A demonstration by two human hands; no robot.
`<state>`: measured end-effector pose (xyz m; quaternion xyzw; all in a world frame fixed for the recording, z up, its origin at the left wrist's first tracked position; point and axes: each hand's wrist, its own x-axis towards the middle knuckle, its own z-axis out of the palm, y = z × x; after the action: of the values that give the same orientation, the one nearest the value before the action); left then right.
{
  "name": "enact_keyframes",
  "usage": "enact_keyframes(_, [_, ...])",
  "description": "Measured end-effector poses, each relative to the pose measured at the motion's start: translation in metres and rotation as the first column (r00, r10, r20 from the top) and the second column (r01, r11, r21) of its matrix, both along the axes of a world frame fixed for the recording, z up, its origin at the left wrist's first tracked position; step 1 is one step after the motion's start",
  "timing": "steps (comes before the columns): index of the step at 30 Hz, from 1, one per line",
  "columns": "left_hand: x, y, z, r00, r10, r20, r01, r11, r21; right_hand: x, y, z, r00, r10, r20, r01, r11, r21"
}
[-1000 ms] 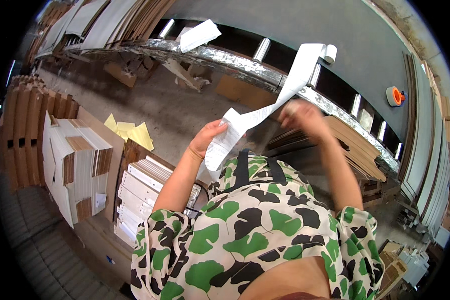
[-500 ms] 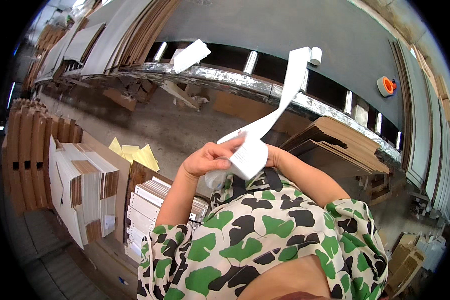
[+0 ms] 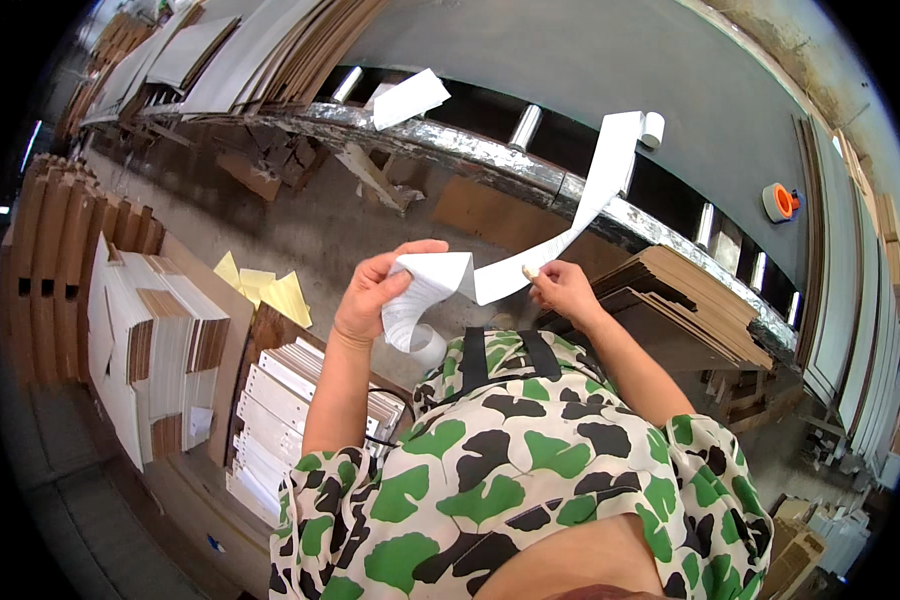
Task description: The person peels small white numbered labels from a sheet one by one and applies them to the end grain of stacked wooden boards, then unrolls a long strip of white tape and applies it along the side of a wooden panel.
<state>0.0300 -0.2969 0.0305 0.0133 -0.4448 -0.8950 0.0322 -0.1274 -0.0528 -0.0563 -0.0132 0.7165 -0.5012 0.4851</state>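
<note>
A long white paper label strip (image 3: 598, 190) runs from a small roll (image 3: 653, 130) at the conveyor's edge down to my hands. My left hand (image 3: 372, 290) is closed on the strip where it folds over, thumb on the face of the paper. Below that hand the loose end curls into a loop with faint print on it. To the right, my right hand (image 3: 566, 290) pinches the strip's edge between thumb and fingertips. The stretch between both hands bends in a sharp fold.
Another white paper bundle (image 3: 410, 98) lies on the roller conveyor (image 3: 530, 128). An orange tape roll (image 3: 778, 203) sits on the grey surface (image 3: 570, 60). Cardboard stacks (image 3: 685, 300) stand right, white board stacks (image 3: 270, 420) left. Yellow folded paper (image 3: 270, 290) is beyond them.
My hands have moved apart, the left going left and up, the right coming out from behind the paper to hold the strip further right. The strip is now spread between them.
</note>
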Motion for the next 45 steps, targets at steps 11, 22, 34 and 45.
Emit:
enact_keyframes(11, [-0.001,-0.020,0.007,0.998,0.034,0.062,-0.033,0.999,-0.011,-0.045,-0.013,-0.081,0.879,-0.472,0.072,0.478,0.873,-0.103])
enact_keyframes(22, [0.049,-0.131,-0.091,0.801,0.406,0.440,-0.025,0.756,-0.654,-0.090,-0.005,-0.015,0.632,-0.555,0.541,0.761,0.310,-0.571])
enact_keyframes(34, [-0.052,-0.048,-0.051,0.968,0.115,0.224,0.148,0.459,-0.876,-0.098,0.016,-0.005,0.794,-0.440,0.420,0.608,0.546,-0.576])
enact_keyframes(45, [-0.192,0.113,-0.005,0.879,-0.474,0.045,0.448,0.792,-0.415,-0.105,0.044,0.042,0.896,-0.421,0.141,0.419,0.695,-0.584])
